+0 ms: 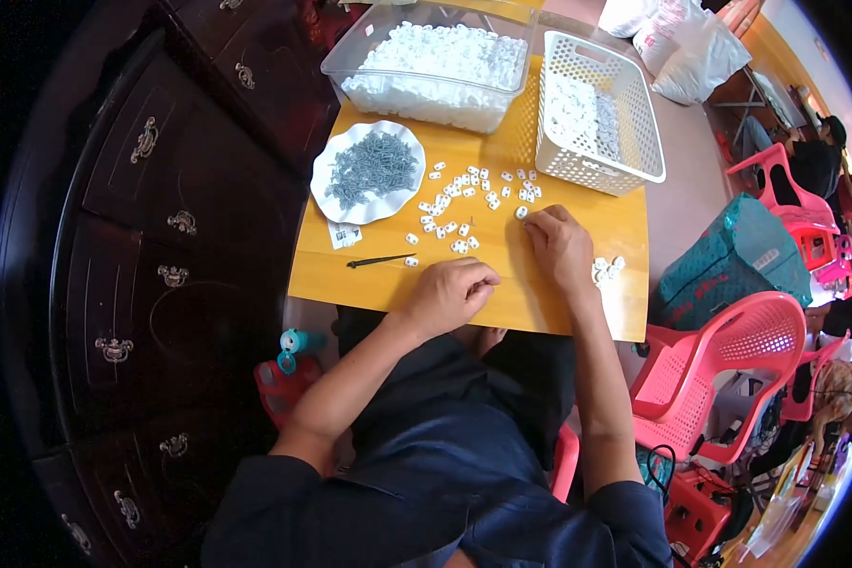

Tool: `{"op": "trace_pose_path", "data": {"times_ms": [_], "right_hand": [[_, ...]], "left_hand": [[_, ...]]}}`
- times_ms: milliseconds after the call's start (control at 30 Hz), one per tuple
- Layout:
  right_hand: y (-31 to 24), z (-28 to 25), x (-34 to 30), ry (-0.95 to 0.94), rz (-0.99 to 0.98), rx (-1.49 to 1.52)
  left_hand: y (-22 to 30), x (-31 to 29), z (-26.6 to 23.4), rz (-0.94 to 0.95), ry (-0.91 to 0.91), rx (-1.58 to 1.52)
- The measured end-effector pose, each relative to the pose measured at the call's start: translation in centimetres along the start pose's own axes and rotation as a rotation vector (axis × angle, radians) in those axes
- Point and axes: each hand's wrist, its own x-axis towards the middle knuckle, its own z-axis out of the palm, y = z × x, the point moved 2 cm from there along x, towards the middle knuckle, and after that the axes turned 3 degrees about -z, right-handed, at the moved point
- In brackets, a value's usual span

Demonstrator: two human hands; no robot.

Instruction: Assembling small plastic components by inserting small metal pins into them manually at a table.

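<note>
My right hand (560, 248) rests over the right half of the yellow table (350, 275). Its thumb and fingers are pinched at the edge of a small white plastic piece (522, 213) with dark holes. Near the table's front edge, my left hand (452, 292) lies with its fingers curled in; whatever they hold, if anything, is hidden. Several similar two-holed white pieces (442, 201) are scattered beyond both hands. A small cluster of white pieces (608, 270) sits right of my right wrist. Left of my left hand lies a thin black tool (381, 260), like tweezers.
A white wavy-edged plate (324, 180) holds many grey screw-like parts. Behind stand a clear tub (417, 99) of white pieces and a white perforated basket (587, 170). Dark drawers (161, 227) border the left; a pink chair (719, 369) and teal bag (734, 260) stand right.
</note>
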Motion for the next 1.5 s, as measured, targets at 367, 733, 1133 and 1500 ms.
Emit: {"op": "trace_pose_path", "data": {"times_ms": [367, 733, 1133, 1500], "right_hand": [[-1.1, -0.4, -0.2, 0.005, 0.069, 0.099], [-1.6, 0.4, -0.3, -0.061, 0.063, 0.028], [-2.4, -0.4, -0.7, -0.088, 0.055, 0.086], [-2.6, 0.2, -1.4, -0.054, 0.059, 0.009]], "left_hand": [[-0.1, -0.1, 0.0, -0.024, -0.005, -0.009], [-0.6, -0.1, 0.1, -0.009, -0.014, -0.026], [-1.1, -0.3, 0.2, -0.089, 0.014, -0.144], [-0.6, 0.1, -0.4, -0.167, 0.083, -0.274]]}}
